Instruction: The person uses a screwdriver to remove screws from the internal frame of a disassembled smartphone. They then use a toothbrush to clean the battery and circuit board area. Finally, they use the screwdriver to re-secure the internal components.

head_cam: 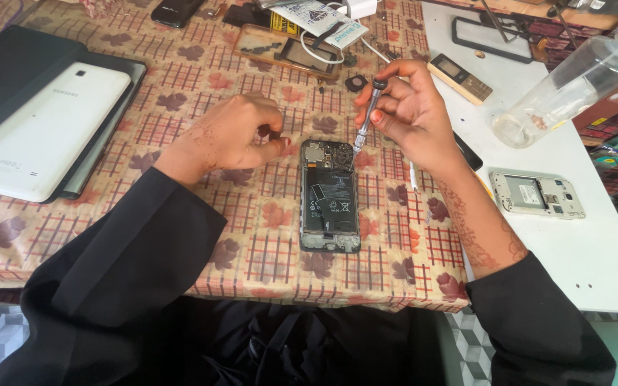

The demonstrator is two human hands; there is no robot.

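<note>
An opened phone lies flat with its back cover off, near the middle of the bench, on a checked cloth with leaf prints. Its battery and circuit board are bare, the board at the far end.

The right hand grasps a slim screwdriver between thumb and fingers, the index finger pressing on the cap. The tool tilts, and its tip meets the far right corner of the phone. The left hand rests on the cloth just left of the phone's far end, its fingers curled and the thumb pinched against them; whether something tiny sits in that pinch I cannot tell. Both arms wear black sleeves.

Further out, 1 white tablet lies face down on a dark case at the far left. At the far side a shallow tray holds small parts, with a white cable beside it. To the right, on the bare white part of the bench, a second phone shell lies open, well apart from the first. A small gold keypad phone lies beyond the right hand, and a clear plastic bottle lies tilted near the far right edge.
</note>
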